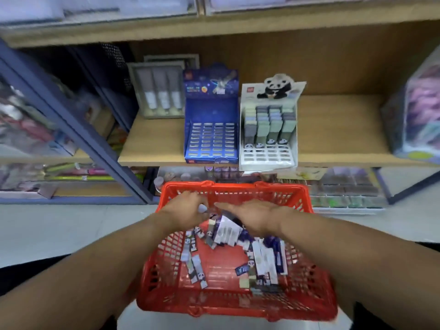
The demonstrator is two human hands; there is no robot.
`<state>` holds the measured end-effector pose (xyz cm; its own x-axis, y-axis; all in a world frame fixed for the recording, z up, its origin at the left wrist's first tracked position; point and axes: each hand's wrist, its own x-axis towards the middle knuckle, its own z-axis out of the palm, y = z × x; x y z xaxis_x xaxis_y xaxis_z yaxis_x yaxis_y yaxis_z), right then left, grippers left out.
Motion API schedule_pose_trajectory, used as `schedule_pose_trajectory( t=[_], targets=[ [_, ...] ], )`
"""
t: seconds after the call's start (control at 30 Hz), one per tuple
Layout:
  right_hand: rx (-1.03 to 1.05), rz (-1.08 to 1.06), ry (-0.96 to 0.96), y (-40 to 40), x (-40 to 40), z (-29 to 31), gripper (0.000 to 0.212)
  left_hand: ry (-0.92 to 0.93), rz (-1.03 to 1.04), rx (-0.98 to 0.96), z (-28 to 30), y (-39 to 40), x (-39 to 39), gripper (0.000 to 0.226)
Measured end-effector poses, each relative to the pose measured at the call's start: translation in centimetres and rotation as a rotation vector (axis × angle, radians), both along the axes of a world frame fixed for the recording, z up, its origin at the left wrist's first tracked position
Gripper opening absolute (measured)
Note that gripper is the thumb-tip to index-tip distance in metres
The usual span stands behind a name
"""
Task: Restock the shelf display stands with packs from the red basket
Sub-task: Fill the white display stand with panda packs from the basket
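- Two stands on the wooden shelf (333,129) at 12 o'clock, so this looks like the pick step: both my hands are down in the red basket (238,303), nothing lifted clear yet.
- Left hand (188,208), 11 o'clock of the pile: fingers curled, something pale at the fingertips. Blurred, so I can't tell whether it's a real pinch on a pack.
- Loose packs (226,232) sit on the basket floor: flat, slim, glossy card sleeves, some panda print, some dark blue, lying crossed at all angles.
- Right hand (252,216), 1 o'clock of the pile: fingers flat and straight, palm down over the packs, holding nothing.
- Blue stand (212,139): stepped cardboard, slotted grid, looks empty.
- Panda stand (269,129) just beside it: white card, upright packs in the back rows, front slots bare.
- Next: sort by print, grip one pack by its long edges, seat it upright in a matching slot.
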<state>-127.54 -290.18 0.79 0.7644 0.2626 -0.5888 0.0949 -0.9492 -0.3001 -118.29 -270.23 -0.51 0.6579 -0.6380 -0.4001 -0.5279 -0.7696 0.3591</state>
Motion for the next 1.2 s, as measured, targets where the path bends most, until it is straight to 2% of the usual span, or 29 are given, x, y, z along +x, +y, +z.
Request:
schedule_pose_trajectory(
  t=[0.1, 0.23, 0.33, 0.5, 0.6, 0.77, 0.9, 1.2],
  targets=[
    [-0.025, 0.090, -0.112, -1.3, 0.3, 5.2, 0.075, -0.116, -0.036, -0.065, 5.2, -0.8, 0.8, 0.019],
    [0.109, -0.038, -0.311, -4.6, 0.6, 11.4, 0.053, -0.184, -0.001, -0.317, 10.2, -1.3, 1.3, 0.021],
    [0.185, -0.208, -0.523, -7.3, 0.6, 13.8, 0.043, -0.185, 0.059, -0.366, 11.9, -2.0, 1.7, 0.024],
    [0.353, -0.591, -0.771, -9.8, 1.5, 12.7, 0.039, -0.182, 0.081, -0.456, 11.7, -3.5, 2.2, 0.021],
    [0.352, -0.660, -0.792, -10.6, 2.5, 11.5, 0.031, -0.152, 0.163, -0.563, 10.6, -4.9, 2.5, 0.023],
    [0.352, -0.743, -0.765, -11.4, 4.3, 9.2, 0.021, -0.165, 0.186, -0.633, 10.0, -7.5, 3.4, 0.024],
    [0.337, -0.723, -0.824, -11.3, 5.2, 9.0, 0.020, -0.111, 0.240, -0.737, 10.1, -8.8, 3.9, 0.020],
    [0.372, -0.713, -0.825, -12.0, 5.3, 8.5, 0.016, -0.082, 0.246, -0.748, 9.3, -9.7, 4.1, 0.011]
  ],
)
